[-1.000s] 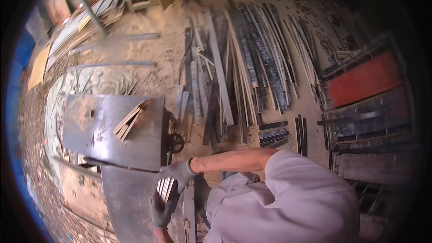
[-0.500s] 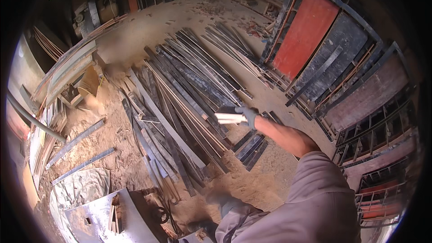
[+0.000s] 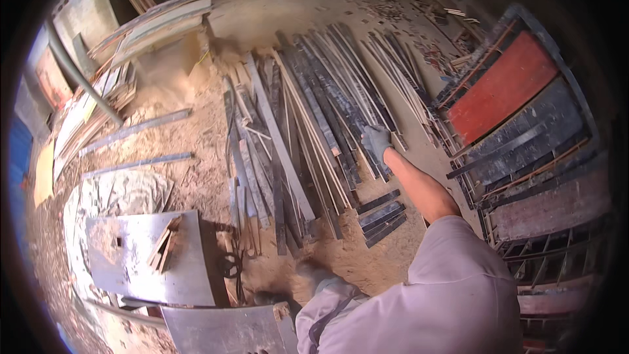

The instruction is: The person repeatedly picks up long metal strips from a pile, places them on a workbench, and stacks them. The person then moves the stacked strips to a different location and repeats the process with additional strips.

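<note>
My right hand, in a grey glove, reaches out over the near right ends of a spread of long, narrow dark-faced wooden strips. Its fingers are curled; what lies in them, if anything, is hidden by the glove and blends with the strips. Close to my body, what looks like my left hand, also gloved in grey, hangs low at the end of its sleeve. Blur hides its fingers. Several short dark strips lie side by side on the ground, just nearer than my right hand.
Red and dark panels in metal frames lean along the right. A metal sheet with wood scraps lies at the lower left, beside a crumpled pale sheet. Stacked boards stand at the far left; offcuts litter the back.
The view has swung left and down. My right hand held a short, pale-edged wooden bundle before; now it is lower over the strip ends, and that bundle no longer shows distinctly.
</note>
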A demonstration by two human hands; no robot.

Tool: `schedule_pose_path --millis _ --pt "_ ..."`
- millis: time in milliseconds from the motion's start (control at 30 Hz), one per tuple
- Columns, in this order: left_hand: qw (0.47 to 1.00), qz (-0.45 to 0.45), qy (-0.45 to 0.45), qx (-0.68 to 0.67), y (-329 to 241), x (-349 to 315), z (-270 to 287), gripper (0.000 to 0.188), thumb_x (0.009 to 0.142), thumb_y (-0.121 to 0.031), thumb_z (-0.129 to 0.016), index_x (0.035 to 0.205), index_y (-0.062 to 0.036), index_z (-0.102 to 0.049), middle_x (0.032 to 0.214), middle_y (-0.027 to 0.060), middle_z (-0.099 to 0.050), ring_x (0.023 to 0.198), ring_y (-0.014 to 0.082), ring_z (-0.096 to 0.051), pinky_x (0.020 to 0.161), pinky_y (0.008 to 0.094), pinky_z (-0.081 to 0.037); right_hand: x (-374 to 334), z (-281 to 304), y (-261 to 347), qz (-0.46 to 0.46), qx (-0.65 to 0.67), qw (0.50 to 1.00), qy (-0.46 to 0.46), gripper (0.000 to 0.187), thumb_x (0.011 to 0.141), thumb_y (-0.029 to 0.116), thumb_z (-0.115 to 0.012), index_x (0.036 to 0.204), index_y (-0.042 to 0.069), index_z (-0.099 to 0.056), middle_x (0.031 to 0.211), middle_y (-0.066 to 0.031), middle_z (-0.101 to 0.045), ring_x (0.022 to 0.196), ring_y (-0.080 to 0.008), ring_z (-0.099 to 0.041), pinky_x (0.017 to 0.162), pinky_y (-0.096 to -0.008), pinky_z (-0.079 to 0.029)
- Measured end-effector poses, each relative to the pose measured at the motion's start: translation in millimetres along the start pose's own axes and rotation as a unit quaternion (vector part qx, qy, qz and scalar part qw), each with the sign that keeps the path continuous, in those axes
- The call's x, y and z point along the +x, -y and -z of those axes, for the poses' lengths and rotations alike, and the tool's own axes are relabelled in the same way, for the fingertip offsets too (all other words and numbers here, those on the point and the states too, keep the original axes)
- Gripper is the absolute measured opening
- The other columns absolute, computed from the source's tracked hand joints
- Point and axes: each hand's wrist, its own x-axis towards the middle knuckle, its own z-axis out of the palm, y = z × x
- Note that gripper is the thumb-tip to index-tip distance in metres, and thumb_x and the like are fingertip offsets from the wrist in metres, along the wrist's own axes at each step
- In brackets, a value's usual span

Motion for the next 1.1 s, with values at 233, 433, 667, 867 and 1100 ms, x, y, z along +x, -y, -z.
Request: schedule_pose_path --millis 233,433,667,867,1100 --pt "0.994 0.093 -0.051 -0.015 -17.1 -32.3 43.2 0.077 0.108 -0.023 -0.075 0.17 0.0004 -0.037 0.163 0.0243 -0.053 0.147 0.0322 -0.056 0.12 0.0437 -0.048 -298.0 -221.3 -245.5 0.17 -0.23 0.845 0.452 0.016 0.103 0.013 -0.079 0.115 0.003 -0.079 0.097 -0.0022 -0.079 0.084 -0.0083 -0.073 0.076 -0.0279 -0.06" --pt "0.982 0.097 -0.159 -0.027 21.4 -92.8 44.4 0.067 0.109 -0.022 -0.073 0.167 -0.0034 -0.045 0.164 0.0165 -0.053 0.142 0.0288 -0.06 0.118 0.0406 -0.049 -409.5 -370.1 -250.5 0.474 -0.348 0.623 0.516 0.028 0.093 0.022 -0.083 0.119 0.013 -0.079 0.112 -0.0092 -0.079 0.103 -0.0315 -0.073 0.093 -0.043 -0.059" --pt "0.964 0.123 -0.206 -0.113 31.4 -98.9 32.7 0.065 0.11 -0.019 -0.071 0.168 -0.0029 -0.044 0.155 0.016 -0.059 0.134 0.0232 -0.062 0.114 0.0374 -0.049 -352.8 -550.2 -258.0 0.649 -0.362 0.524 0.416 0.026 0.098 0.029 -0.071 0.121 0.019 -0.077 0.119 -0.0077 -0.078 0.114 -0.0354 -0.07 0.104 -0.0508 -0.053" --pt "0.947 0.175 -0.229 -0.141 34.8 -107.7 40.4 0.065 0.11 -0.017 -0.071 0.167 -0.0013 -0.044 0.144 0.0109 -0.063 0.124 0.0177 -0.062 0.107 0.0336 -0.051 -380.3 -611.0 -274.6 0.648 -0.397 0.482 0.437 0.026 0.099 0.025 -0.07 0.122 0.017 -0.078 0.118 -0.0077 -0.078 0.116 -0.0348 -0.069 0.105 -0.0505 -0.052" --pt "0.947 0.182 -0.223 -0.142 34.2 -91.3 41.4 0.067 0.109 -0.016 -0.072 0.168 -0.0013 -0.043 0.147 0.0125 -0.061 0.127 0.019 -0.061 0.11 0.0334 -0.049 -399.5 -639.6 -294.1 0.622 -0.449 0.455 0.452 0.036 0.09 0.024 -0.078 0.126 0.015 -0.077 0.121 -0.012 -0.076 0.117 -0.0375 -0.069 0.102 -0.0526 -0.054"
